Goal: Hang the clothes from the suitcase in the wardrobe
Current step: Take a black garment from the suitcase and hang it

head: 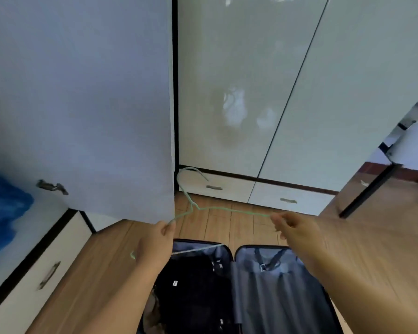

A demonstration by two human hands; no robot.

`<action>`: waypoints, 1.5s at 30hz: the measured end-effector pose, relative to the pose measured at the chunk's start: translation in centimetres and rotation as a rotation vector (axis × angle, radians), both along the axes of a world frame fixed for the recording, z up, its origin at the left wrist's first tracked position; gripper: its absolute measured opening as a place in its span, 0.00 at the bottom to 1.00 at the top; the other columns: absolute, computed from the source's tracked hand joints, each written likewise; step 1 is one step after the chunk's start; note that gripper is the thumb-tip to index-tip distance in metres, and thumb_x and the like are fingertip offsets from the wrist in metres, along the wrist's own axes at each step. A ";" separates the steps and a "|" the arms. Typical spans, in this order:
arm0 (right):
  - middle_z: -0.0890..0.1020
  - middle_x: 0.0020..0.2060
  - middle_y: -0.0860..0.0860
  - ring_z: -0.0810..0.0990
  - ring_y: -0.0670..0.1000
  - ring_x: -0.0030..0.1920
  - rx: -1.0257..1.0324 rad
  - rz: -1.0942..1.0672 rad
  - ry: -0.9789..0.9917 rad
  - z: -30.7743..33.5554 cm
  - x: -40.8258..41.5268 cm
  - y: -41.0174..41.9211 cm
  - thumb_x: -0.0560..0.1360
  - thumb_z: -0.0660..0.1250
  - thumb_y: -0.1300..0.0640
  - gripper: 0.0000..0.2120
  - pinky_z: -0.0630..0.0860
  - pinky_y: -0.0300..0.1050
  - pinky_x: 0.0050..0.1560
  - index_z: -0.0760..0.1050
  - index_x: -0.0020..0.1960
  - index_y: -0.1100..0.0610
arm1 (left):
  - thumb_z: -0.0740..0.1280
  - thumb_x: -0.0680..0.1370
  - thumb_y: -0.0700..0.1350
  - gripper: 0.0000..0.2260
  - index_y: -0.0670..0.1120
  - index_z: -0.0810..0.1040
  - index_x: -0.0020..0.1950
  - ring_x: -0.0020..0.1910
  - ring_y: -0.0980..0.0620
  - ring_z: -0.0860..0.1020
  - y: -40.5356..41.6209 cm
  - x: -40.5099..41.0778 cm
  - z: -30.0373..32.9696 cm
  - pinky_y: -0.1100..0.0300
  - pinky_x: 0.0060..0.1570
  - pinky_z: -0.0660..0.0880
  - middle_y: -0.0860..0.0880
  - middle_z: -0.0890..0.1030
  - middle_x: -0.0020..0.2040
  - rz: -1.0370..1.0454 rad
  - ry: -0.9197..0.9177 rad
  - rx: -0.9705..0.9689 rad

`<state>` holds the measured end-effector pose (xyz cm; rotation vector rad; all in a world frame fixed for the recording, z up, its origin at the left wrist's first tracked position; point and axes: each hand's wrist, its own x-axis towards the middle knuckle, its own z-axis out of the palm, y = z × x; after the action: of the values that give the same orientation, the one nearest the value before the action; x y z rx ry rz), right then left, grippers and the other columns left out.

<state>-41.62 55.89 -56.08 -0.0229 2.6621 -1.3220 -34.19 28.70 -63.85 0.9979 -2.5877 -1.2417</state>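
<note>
- The left hand [156, 239] grips one end of a pale green wire hanger [227, 209], fingers curled round the wire near the shoulder bend; a short green tip shows beyond the wrist on the left.
- The right hand [292, 226] pinches the hanger's other arm between thumb and fingertips, so the hanger spans the gap between both hands, its hook pointing up toward the wardrobe.
- Below the hands, an open suitcase [282, 285] lies flat on the wooden floor [215, 225]; its left half holds dark folded clothes [191, 278], its right half shows grey lining and a strap.
- An open wardrobe door [82, 104] stands at the left, with a metal handle low on it.
- Behind the hanger are the glossy closed wardrobe doors [251, 80], with two drawers [251, 191] beneath.
- Blue fabric [3, 213] shows at the far left edge.
</note>
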 end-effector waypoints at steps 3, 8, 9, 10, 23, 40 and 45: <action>0.80 0.39 0.50 0.79 0.50 0.39 -0.054 -0.065 0.029 -8.7 -0.6 -0.3 0.77 0.64 0.48 0.11 0.72 0.39 0.37 0.78 0.48 0.56 | 0.56 0.81 0.58 0.18 0.50 0.76 0.39 0.36 0.49 0.76 -0.4 0.2 -7.2 0.55 0.42 0.73 0.50 0.78 0.34 -0.027 -0.008 -0.042; 0.81 0.36 0.53 0.81 0.51 0.35 -0.326 -0.213 -0.042 -22.2 -1.9 -1.3 0.77 0.67 0.54 0.10 0.80 0.49 0.45 0.75 0.55 0.58 | 0.58 0.81 0.56 0.18 0.49 0.78 0.38 0.37 0.49 0.80 -0.7 0.6 -17.7 0.49 0.43 0.76 0.53 0.81 0.35 -0.037 0.064 0.000; 0.81 0.37 0.54 0.80 0.51 0.35 -0.365 -0.223 -0.054 -24.4 -1.9 -1.5 0.78 0.66 0.55 0.09 0.80 0.47 0.42 0.74 0.54 0.59 | 0.58 0.82 0.54 0.17 0.49 0.78 0.38 0.38 0.50 0.81 -0.7 0.7 -19.7 0.48 0.44 0.77 0.54 0.81 0.36 -0.040 0.069 0.006; 0.81 0.37 0.55 0.79 0.51 0.33 -0.412 -0.243 -0.070 -26.0 -2.1 -1.7 0.78 0.65 0.56 0.07 0.79 0.43 0.37 0.74 0.52 0.60 | 0.58 0.82 0.53 0.16 0.48 0.78 0.39 0.38 0.51 0.80 -0.9 0.5 -21.0 0.48 0.45 0.77 0.54 0.81 0.37 -0.052 0.072 -0.007; 0.80 0.33 0.56 0.74 0.43 0.22 -0.695 -0.335 -0.310 -38.9 1.1 -3.8 0.81 0.58 0.62 0.08 0.71 0.34 0.23 0.76 0.49 0.60 | 0.67 0.65 0.72 0.55 0.50 0.40 0.79 0.74 0.49 0.60 -0.2 4.0 -33.3 0.48 0.70 0.59 0.53 0.58 0.76 -0.350 -0.297 -0.326; 0.80 0.46 0.49 0.78 0.47 0.47 0.038 0.198 -0.285 -42.2 2.5 -9.3 0.76 0.68 0.53 0.13 0.75 0.39 0.49 0.80 0.59 0.54 | 0.70 0.66 0.70 0.51 0.44 0.53 0.77 0.71 0.45 0.64 -5.1 1.1 -34.7 0.53 0.67 0.64 0.45 0.62 0.75 -0.104 -0.351 -0.586; 0.53 0.76 0.54 0.51 0.56 0.76 0.481 0.578 -0.253 -43.7 5.2 -10.9 0.78 0.64 0.47 0.19 0.57 0.51 0.74 0.69 0.69 0.41 | 0.72 0.68 0.66 0.50 0.48 0.49 0.79 0.73 0.42 0.61 -5.1 0.9 -37.3 0.50 0.70 0.62 0.43 0.57 0.77 -0.126 -0.457 -0.500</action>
<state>-36.37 44.98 -99.79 -0.4838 2.4098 -0.4657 -33.24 23.63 -101.12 1.1142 -3.1033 -0.3503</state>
